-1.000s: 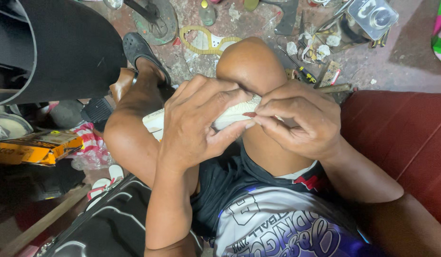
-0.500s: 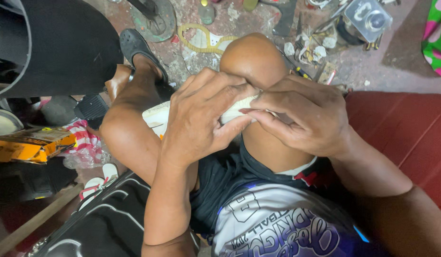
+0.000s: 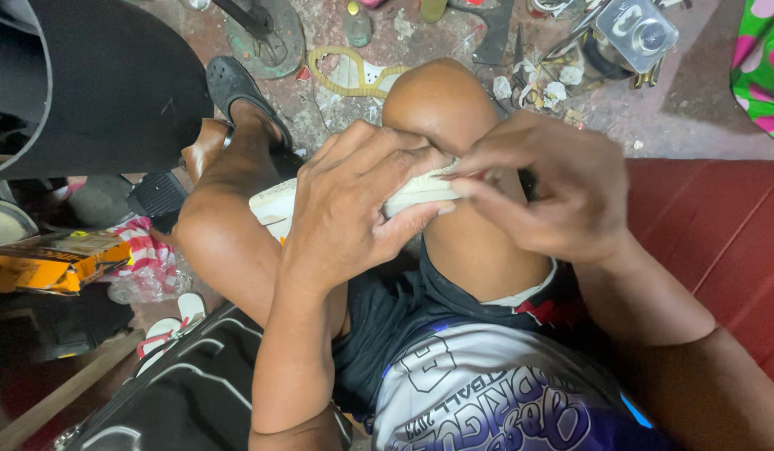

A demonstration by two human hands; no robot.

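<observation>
My left hand [image 3: 353, 209] is wrapped over a white shoe [image 3: 274, 205], pressing it against my raised right knee [image 3: 441, 100]. Most of the shoe is hidden under that hand; only its pale sole edge shows. My right hand [image 3: 554, 196] meets it from the right, fingertips pinched at the shoe's edge on something thin and reddish that I cannot make out. Both hands touch the shoe, just below the knee.
My left foot wears a dark sandal [image 3: 236, 88] on the littered concrete floor. A yellow sole cut-out [image 3: 353, 75], bottles, scraps and a metal stand base [image 3: 266, 38] lie beyond. A big black sheet [image 3: 94, 83] is left, an orange box [image 3: 48, 263] below it, red flooring [image 3: 721, 217] right.
The view has shifted slightly, so knee and hands sit a little higher in frame. Both hands stay on the shoe; the right fingers have slid left along its edge.
</observation>
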